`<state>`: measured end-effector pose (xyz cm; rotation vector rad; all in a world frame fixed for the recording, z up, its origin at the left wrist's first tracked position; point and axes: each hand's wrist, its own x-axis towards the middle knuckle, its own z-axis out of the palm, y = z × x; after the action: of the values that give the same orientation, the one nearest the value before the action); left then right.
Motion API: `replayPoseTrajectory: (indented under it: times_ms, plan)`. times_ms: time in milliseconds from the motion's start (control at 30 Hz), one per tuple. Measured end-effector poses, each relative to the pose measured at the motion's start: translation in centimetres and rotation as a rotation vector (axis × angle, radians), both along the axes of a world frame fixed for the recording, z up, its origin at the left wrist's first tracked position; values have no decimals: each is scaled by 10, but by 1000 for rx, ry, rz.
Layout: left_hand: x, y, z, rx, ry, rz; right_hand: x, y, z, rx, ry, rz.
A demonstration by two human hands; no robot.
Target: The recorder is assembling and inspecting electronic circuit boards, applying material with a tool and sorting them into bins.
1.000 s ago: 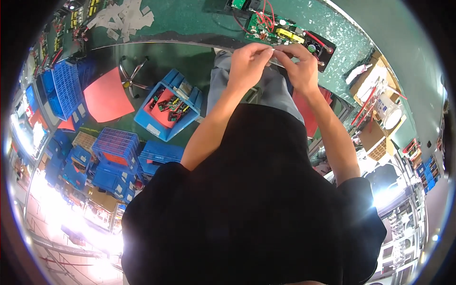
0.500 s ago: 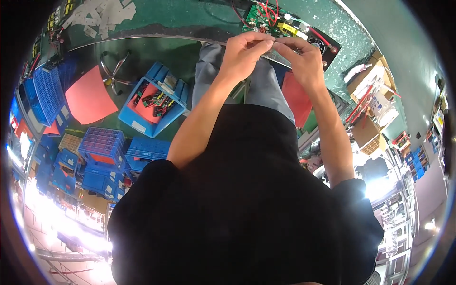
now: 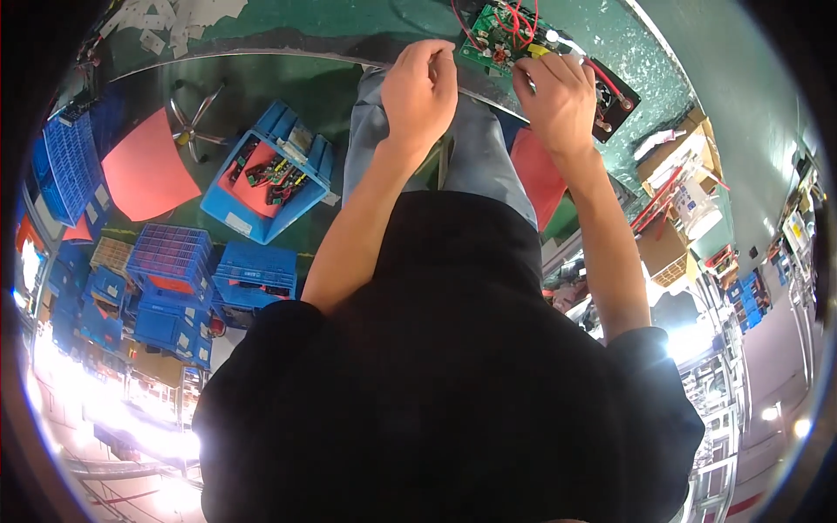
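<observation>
**Circuit board held at the near edge of the bench**

Green circuit board with red wires (image 3: 504, 35) lay on the green work surface (image 3: 366, 22), close to the metal-trimmed near edge, evidently so that both hands could reach it without stretching. Beside it, partly under the right hand, sat a flat black rectangular part (image 3: 615, 103) with red leads running to it, kept touching or nearly touching the board.

On the floor to the person's left stood a blue plastic bin holding small wired components (image 3: 266, 179), apparently parked within reach of the seat; a red sheet (image 3: 144, 170) lay beside it, and stacked blue crates (image 3: 179, 288) sat farther back.

The right hand (image 3: 562, 91) rested at the board's lower right corner, fingers (image 3: 532, 77) curled down onto its edge as if to steady it; whether they pinched anything could not be told. The left hand (image 3: 421, 87) hovered just left of the board over the surface's edge, fingers bunched nearly closed; what they held, if anything, was hidden.
</observation>
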<state>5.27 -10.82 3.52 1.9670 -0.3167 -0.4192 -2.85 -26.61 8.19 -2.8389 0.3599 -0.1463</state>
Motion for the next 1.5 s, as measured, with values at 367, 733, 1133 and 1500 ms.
replayPoseTrajectory:
  times_ms: [367,733,1133,1500]
  plan:
    - [8,-8,1,146,-114,-182,14,0,0,-65,171,88]
    - [22,-3,-6,111,-118,-279,24,8,8,-112,177,-252]
    - [29,-1,5,178,-66,-474,-45,-5,47,228,-108,-650]
    - [34,-25,18,387,129,-451,-310,-81,-31,1866,-1846,-1858]
